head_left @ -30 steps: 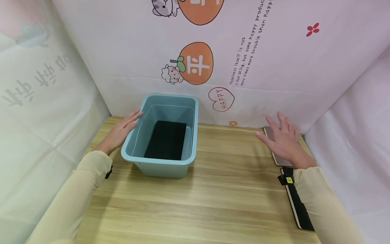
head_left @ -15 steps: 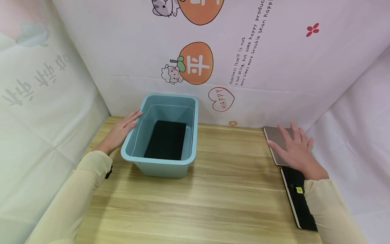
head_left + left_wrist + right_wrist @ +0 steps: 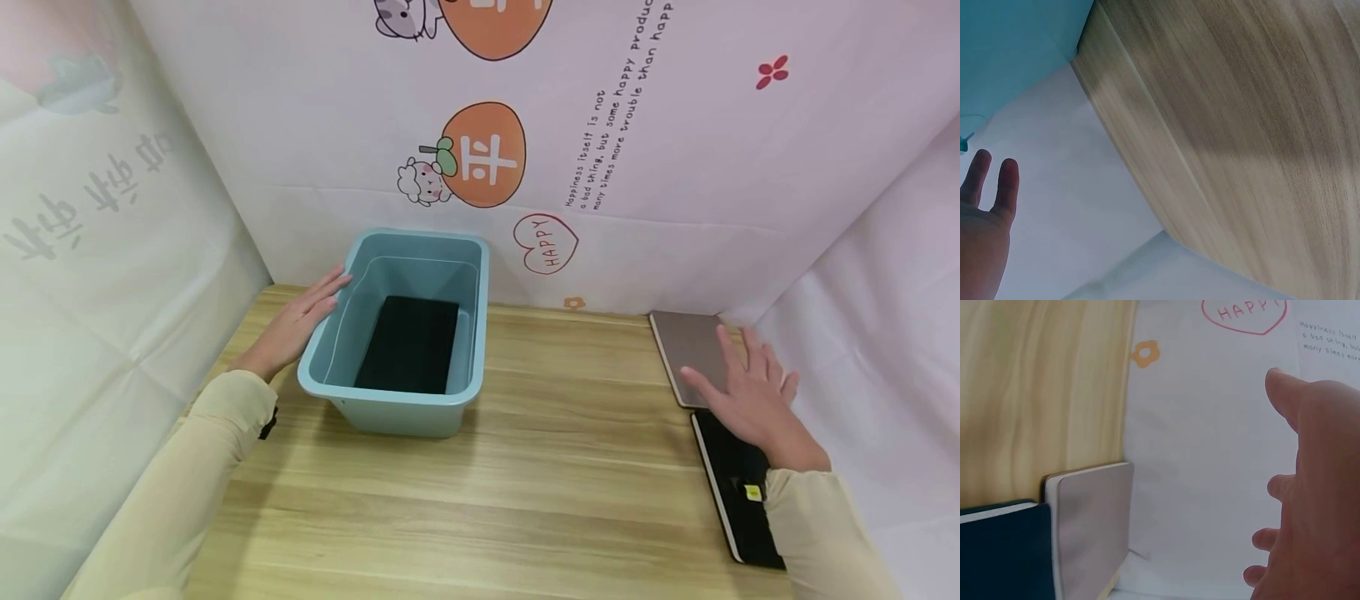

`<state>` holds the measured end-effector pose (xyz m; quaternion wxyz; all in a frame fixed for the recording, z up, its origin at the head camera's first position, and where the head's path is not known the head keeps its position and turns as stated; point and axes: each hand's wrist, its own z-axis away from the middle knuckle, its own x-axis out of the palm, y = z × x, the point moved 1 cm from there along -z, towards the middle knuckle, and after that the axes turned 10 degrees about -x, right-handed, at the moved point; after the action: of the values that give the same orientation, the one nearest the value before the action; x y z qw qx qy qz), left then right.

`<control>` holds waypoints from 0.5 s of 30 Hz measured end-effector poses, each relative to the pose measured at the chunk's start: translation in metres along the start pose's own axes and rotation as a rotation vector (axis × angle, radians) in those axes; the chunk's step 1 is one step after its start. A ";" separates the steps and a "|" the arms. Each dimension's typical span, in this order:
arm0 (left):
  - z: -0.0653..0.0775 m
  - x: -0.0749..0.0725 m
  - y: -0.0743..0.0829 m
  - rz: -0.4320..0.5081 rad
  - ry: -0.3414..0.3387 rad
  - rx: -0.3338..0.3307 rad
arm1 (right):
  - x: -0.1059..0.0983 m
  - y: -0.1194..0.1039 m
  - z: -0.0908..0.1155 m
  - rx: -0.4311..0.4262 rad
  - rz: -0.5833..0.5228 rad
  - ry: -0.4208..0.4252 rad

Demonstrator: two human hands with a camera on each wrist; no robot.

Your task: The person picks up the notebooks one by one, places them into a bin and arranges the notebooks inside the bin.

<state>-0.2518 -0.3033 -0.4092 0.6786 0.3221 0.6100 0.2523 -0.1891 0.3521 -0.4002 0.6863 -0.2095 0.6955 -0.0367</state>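
A light-blue plastic bin (image 3: pixel 408 417) stands on the left half of the table, with a black notebook (image 3: pixel 411 346) lying flat on its floor. My left hand (image 3: pixel 292 329) rests its straight fingers against the bin's left rim. At the right, my right hand (image 3: pixel 753 400) hovers with fingers spread and nothing held. Under and beside it lie a grey-brown notebook (image 3: pixel 684 354) near the back wall and a black notebook (image 3: pixel 731 500) nearer the front, partly covered by my hand and sleeve. In the right wrist view the grey-brown notebook (image 3: pixel 1091 531) sits apart from the hand.
The wood-grain table (image 3: pixel 555 467) runs between the bin and the notebooks. A white printed cloth (image 3: pixel 637 150) rises at the back, and white cloth sides (image 3: pixel 885 350) close off left and right.
My right hand has moved right and toward the front, from over the grey-brown notebook toward the black one, uncovering more of the grey-brown cover. The left hand and bin stay put.
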 end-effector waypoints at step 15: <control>0.001 0.000 0.002 0.010 -0.007 -0.015 | 0.028 0.037 0.030 0.068 -0.010 -0.034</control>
<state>-0.2504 -0.3023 -0.4081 0.6820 0.3208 0.6040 0.2592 -0.1683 0.3831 -0.4406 0.7045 -0.1902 0.6811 -0.0601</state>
